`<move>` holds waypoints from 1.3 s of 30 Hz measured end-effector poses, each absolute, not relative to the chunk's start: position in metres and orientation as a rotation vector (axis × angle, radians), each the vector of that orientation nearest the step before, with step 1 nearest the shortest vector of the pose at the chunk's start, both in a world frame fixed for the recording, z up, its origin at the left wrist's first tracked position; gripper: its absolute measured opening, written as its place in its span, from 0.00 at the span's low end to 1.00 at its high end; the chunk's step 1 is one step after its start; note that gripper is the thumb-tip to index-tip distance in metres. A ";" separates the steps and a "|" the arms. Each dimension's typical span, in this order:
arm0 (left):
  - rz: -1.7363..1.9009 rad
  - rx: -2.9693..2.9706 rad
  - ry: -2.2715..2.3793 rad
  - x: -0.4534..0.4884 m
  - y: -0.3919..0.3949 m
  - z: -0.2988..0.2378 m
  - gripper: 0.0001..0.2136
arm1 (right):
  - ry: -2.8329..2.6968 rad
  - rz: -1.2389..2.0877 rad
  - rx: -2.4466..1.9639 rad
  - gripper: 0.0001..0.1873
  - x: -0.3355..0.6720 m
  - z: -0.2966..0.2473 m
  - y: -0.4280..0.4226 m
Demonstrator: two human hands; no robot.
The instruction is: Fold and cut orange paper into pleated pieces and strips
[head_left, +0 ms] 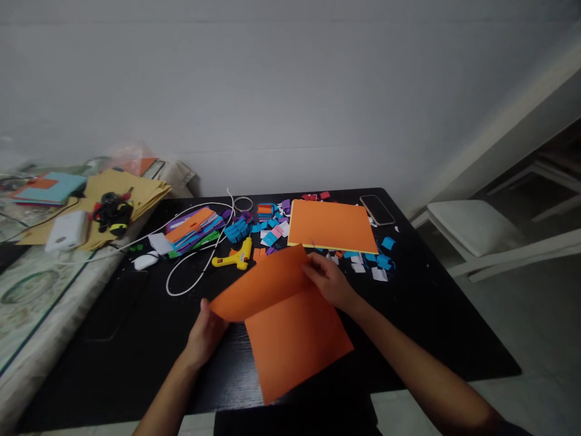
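Orange paper (297,345) is spread between my two hands over the front of the black table. Its upper flap (263,284) is raised and slightly curved above the lower part; I cannot tell whether this is one folded sheet or two. My left hand (206,333) pinches the flap's left corner between thumb and fingers. At the upper right edge, my right hand (329,278) grips the paper. Just beyond it lies a stack of orange and yellow sheets (333,225). A yellow glue gun (236,255) rests behind the raised flap.
Small cut paper pieces (272,233) litter the table's back, near folded coloured papers (195,227) and a looping white cable (170,284). A phone (377,210) lies at the back right. Left stand a white power bank (68,231) and brown envelopes (109,184). A white chair (481,227) is at right.
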State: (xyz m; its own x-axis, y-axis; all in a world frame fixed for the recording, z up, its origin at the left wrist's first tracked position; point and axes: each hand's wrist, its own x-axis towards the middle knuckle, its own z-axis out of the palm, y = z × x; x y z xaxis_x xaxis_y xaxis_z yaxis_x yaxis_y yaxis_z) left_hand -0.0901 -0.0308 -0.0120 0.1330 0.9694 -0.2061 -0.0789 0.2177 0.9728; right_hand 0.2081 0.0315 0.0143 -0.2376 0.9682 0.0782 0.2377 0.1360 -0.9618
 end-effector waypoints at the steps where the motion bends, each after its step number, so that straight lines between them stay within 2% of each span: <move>1: 0.993 1.031 1.151 -0.087 -0.035 -0.014 0.47 | -1.578 1.155 -1.207 0.12 0.207 0.012 0.035; 3: 0.938 1.030 1.198 -0.081 -0.042 -0.015 0.45 | -1.520 1.157 -1.223 0.12 0.205 0.007 0.039; 6: 0.832 1.038 1.247 -0.069 -0.047 -0.010 0.31 | -1.481 1.174 -1.227 0.13 0.202 0.002 0.042; 8: 0.800 1.031 1.262 -0.065 -0.048 -0.006 0.25 | -1.483 1.180 -1.229 0.14 0.201 -0.001 0.042; 11: 0.811 1.006 1.299 -0.066 -0.049 -0.002 0.24 | -1.505 1.138 -1.273 0.16 0.201 -0.005 0.041; 15: 0.922 0.925 1.429 -0.076 -0.057 -0.002 0.27 | -1.571 0.935 -1.387 0.23 0.200 -0.007 0.024; 17: 0.946 0.949 1.475 -0.077 -0.067 -0.004 0.26 | -1.673 0.853 -1.378 0.22 0.195 -0.007 0.009; 19: 0.793 1.049 1.432 -0.077 -0.081 -0.004 0.28 | -1.801 0.839 -1.338 0.21 0.189 -0.010 -0.006; 21: 0.428 1.143 1.259 -0.078 -0.095 0.000 0.32 | -1.962 0.842 -1.314 0.23 0.183 -0.015 -0.018; 23: 0.085 1.248 0.983 -0.080 -0.105 0.010 0.26 | -2.055 0.857 -1.310 0.26 0.179 -0.023 -0.024; 25: -0.099 1.467 0.845 -0.081 -0.108 0.024 0.17 | -2.136 0.880 -1.276 0.28 0.176 -0.028 -0.025; 28: 0.051 1.512 0.930 -0.075 -0.097 0.040 0.15 | -2.265 0.913 -1.166 0.29 0.173 -0.031 -0.023; 30: 0.336 1.519 1.063 -0.067 -0.083 0.039 0.17 | -2.351 0.896 -1.089 0.29 0.171 -0.029 -0.022; 33: 0.631 1.835 1.334 -0.057 -0.062 0.021 0.14 | -2.413 0.774 -1.081 0.27 0.169 -0.027 -0.020; 39: 0.550 2.449 1.446 -0.058 -0.040 -0.027 0.22 | -2.438 0.506 -1.362 0.29 0.176 -0.033 -0.019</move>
State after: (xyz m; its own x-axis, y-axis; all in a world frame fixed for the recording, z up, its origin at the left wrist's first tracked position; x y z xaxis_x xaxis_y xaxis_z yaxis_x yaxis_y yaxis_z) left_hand -0.0583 -0.0396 -0.0268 0.4378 0.8775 0.1956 0.7856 -0.4792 0.3915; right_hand 0.1762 -0.0193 -0.0328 -0.5040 0.8591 0.0894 0.7526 0.4876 -0.4426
